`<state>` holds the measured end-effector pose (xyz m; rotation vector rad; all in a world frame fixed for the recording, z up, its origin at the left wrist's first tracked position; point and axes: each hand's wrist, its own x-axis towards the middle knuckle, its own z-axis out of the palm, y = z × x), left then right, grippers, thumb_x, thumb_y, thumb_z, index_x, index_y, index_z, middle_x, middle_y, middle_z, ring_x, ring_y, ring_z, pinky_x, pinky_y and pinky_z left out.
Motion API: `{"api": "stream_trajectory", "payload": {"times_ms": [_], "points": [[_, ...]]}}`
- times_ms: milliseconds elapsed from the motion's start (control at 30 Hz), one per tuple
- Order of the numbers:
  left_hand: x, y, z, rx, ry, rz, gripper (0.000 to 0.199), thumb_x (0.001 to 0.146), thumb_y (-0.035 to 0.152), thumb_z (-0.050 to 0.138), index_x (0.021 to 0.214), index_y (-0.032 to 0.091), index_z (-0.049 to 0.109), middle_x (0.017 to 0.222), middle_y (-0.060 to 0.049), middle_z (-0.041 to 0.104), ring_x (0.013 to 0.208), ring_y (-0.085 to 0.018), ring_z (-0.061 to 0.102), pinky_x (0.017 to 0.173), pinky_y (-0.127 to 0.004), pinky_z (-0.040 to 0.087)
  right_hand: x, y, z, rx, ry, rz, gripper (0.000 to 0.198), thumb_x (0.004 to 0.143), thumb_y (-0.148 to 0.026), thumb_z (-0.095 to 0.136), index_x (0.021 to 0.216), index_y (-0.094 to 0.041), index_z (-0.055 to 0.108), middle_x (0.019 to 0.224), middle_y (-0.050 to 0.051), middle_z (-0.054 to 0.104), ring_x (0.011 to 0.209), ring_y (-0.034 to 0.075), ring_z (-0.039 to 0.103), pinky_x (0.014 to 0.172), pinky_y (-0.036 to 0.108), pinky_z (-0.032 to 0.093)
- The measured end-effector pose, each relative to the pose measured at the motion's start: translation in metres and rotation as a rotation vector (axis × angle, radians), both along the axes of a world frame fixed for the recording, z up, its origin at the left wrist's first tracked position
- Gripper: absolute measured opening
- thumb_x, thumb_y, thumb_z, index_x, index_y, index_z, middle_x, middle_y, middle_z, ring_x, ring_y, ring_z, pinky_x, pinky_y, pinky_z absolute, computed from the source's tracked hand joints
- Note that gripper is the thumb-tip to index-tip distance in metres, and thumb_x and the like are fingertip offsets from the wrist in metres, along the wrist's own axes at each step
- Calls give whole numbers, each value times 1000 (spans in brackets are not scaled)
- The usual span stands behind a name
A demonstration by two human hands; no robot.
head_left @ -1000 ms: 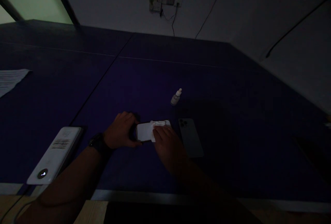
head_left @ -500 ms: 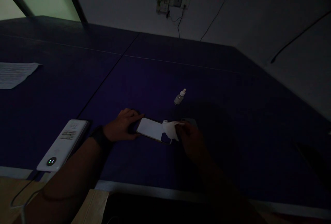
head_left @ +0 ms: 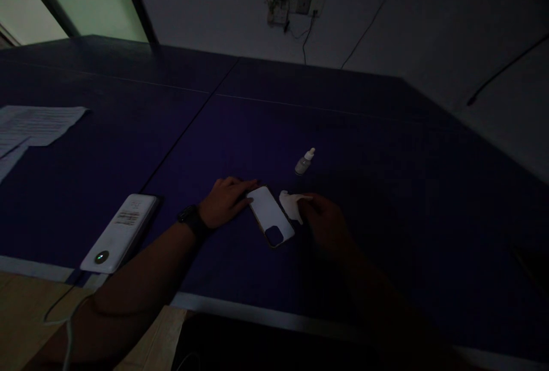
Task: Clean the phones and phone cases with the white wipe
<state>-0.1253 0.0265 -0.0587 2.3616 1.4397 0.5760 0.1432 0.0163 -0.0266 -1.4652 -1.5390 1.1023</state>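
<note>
A white phone case (head_left: 266,211) with a dark camera cutout lies flat on the blue table, turned at a slant. My left hand (head_left: 223,202) grips its far left end, thumb on the near edge and index finger at the far edge. Between the fingertips of my right hand (head_left: 326,219) is a crumpled white tissue (head_left: 292,205), held just right of the case. Beyond the tissue, a small dropper bottle (head_left: 304,162) with a white top stands on the table.
A white power bank (head_left: 122,231) with a lit display and a cable lies left of my forearm. Printed paper sheets (head_left: 38,125) rest at the far left. Wall sockets (head_left: 295,5) with cords are behind the blue table (head_left: 240,131).
The phone case has turned clockwise, its cutout end swinging towards me, with my left hand following. The tissue, which overlapped the case, is now beside it. The view has shifted slightly.
</note>
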Motion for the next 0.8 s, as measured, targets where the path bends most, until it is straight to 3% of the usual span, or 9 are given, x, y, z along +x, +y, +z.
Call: {"api": "stream_trajectory", "payload": {"times_ms": [100,200,333,400,467,567,633,800], "points": [[2,7,1,46,18,62,45,102,33,45,147,27,49,129,-8,68,114,-27,57,95,-48,45,1,8,1,25,37,20,34,82,-47,62,95,-19,77,89,5,78,83,23,70,75,34,52],[0,5,4,115,9,127,39,103,31,41,138,23,56,127,-9,67,114,-26,58,99,-47,46,8,20,3,85,64,-70,37,81,-50,65,95,-18,77,90,7,78,84,24,71,76,36,54],[4,-12,3,139,32,189,44,103,45,42,132,18,60,125,-13,64,115,-28,57,103,-47,48,7,32,2,344,-112,-203,36,92,-48,58,104,-18,75,95,9,78,86,25,72,80,40,56],[8,-20,-2,142,61,211,58,98,58,48,136,15,56,131,-16,61,120,-31,55,106,-50,47,-6,34,-3,544,-247,-60,28,96,-36,54,111,-20,73,110,10,77,100,26,71,92,43,54],[12,-24,-9,155,72,239,63,96,60,50,141,15,52,135,-17,58,125,-33,53,108,-53,45,-26,34,-11,708,-391,222,26,96,-20,51,113,-19,71,121,12,73,115,26,66,105,45,49],[14,-24,-15,144,101,242,63,96,55,51,142,12,51,142,-20,54,132,-35,49,111,-56,42,-56,33,-23,704,-690,613,26,94,-7,52,112,-15,70,124,17,70,119,28,64,107,47,49],[13,-22,-15,124,111,233,62,95,52,52,143,12,50,146,-20,53,136,-37,46,112,-58,40,-68,31,-28,696,-739,682,31,92,-4,53,118,-13,68,126,18,69,122,29,62,109,46,48],[12,-22,-12,74,129,212,62,93,46,53,145,14,49,150,-18,52,141,-36,44,115,-56,38,-75,26,-33,705,-760,738,53,92,-3,43,145,-4,49,151,21,51,143,28,45,122,44,37]]}}
